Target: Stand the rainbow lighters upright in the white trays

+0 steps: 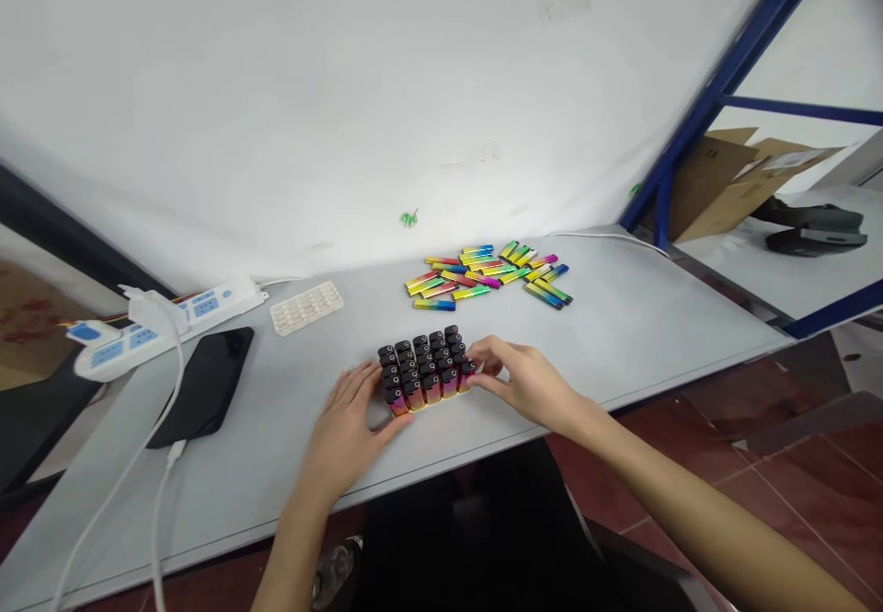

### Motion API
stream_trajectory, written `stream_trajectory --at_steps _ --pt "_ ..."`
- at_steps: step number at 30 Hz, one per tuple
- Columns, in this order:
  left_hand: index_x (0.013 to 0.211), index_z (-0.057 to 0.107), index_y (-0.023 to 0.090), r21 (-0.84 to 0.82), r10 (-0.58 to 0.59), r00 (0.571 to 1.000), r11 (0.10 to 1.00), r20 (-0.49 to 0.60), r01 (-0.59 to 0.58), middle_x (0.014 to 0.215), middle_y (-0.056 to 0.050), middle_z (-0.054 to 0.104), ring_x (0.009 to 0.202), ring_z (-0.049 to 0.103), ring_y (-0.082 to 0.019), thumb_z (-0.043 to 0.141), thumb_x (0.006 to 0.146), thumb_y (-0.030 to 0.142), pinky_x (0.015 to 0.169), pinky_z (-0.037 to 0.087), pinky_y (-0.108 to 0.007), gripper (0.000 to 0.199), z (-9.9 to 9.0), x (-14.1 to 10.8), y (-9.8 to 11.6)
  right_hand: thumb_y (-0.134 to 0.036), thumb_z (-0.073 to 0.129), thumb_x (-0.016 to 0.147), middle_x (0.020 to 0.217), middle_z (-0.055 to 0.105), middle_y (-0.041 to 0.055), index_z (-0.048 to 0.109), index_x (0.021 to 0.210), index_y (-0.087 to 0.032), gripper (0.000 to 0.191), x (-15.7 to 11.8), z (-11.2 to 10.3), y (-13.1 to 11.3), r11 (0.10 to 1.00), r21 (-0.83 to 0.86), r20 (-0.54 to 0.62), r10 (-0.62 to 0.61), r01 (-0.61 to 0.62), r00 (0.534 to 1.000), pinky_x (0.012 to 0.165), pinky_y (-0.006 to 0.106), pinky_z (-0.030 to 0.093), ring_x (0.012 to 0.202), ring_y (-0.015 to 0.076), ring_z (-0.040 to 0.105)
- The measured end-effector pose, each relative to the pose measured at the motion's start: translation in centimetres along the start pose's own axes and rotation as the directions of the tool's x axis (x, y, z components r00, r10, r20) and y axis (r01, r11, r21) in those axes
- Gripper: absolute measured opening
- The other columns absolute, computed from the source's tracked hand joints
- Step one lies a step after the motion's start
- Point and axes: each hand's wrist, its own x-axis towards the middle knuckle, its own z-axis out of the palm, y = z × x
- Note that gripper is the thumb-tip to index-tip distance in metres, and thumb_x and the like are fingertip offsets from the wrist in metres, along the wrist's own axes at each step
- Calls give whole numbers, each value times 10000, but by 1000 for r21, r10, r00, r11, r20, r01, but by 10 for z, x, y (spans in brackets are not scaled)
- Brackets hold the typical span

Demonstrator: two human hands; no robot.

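Several small upright tubes [431,387] stand packed in rows as a block on the grey table. They have black tops with a small ring mark and shiny pink-to-yellow bodies, and look like lighters. My left hand [349,423] lies against the block's left side, fingers spread along it and thumb at the front left corner. On the other side, my right hand [521,377] has thumb and fingers curled around a tube [468,369] at the front right corner. Farther back lies a loose pile of flat, shiny multicoloured strips [475,279], touched by neither hand.
A cream moulded tray [307,308] lies left of the pile. Farther left are a white power strip [207,310] and a black phone [211,382] with a white cable. A white wall stands behind; blue frame bars [662,184] and a cardboard box [731,179] are at right.
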Motion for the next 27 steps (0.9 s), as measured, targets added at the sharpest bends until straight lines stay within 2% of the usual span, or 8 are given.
stream_trajectory --at_steps 4,8,11,14,18,22,25,27 --pt "1434 485 178 -18 -36 999 999 21 36 1497 -146 543 1425 463 -331 659 844 601 1225 326 -539 747 -2 0 0 -341 695 890 983 732 12 512 1020 -277 234 -2 5 0 992 -126 -24 19 -22 1000 677 335 499 729 186 680" --pt "1531 335 155 -60 -109 993 992 55 112 1519 -170 508 1435 432 -363 718 788 592 1196 342 -557 943 -4 6 6 -465 670 901 969 733 15 514 985 -262 270 3 -5 -7 993 -116 -30 26 -29 999 676 331 480 731 182 675" --pt "1578 221 159 -154 -93 992 982 88 106 1572 -163 438 1463 392 -331 748 779 531 1197 349 -495 1027 -4 14 14 -484 540 975 869 728 28 535 921 -238 252 24 -17 -11 996 -83 -136 12 -23 991 671 325 467 704 176 653" --pt "1587 186 150 -230 -80 991 968 104 102 1536 -164 477 1423 435 -328 759 781 459 1156 389 -475 1036 -4 20 20 -427 471 1012 794 709 29 545 854 -221 270 65 -22 -17 994 -100 -218 -55 33 974 670 308 453 682 165 629" --pt "1550 291 182 -228 -49 998 972 46 58 1405 -149 591 1282 543 -354 785 748 404 1082 409 -505 968 -9 17 19 -372 496 1001 849 729 34 619 894 -206 232 135 -1 -30 955 -265 -28 -146 134 989 673 272 421 743 159 629" --pt "1508 359 187 -185 -108 993 976 41 113 1344 -150 626 1210 565 -369 790 732 409 1021 415 -520 915 -17 0 7 -363 543 980 985 747 59 632 1161 -209 254 192 45 -42 864 -402 333 -171 304 927 733 274 449 873 188 668" --pt "1484 384 198 -158 -173 985 972 18 174 1368 -146 611 1221 560 -369 775 740 395 1018 414 -523 863 -25 -21 -11 -340 532 971 1212 692 103 579 1282 -225 336 221 82 -49 797 -493 399 -150 350 904 786 316 480 994 239 677" --pt "1472 395 205 -142 -221 975 966 -15 217 1363 -143 611 1208 571 -364 772 738 398 1020 418 -524 848 -32 -36 -23 -318 502 974 1261 653 135 573 1288 -215 338 234 101 -52 786 -512 397 -141 346 907 801 355 494 1009 274 682"
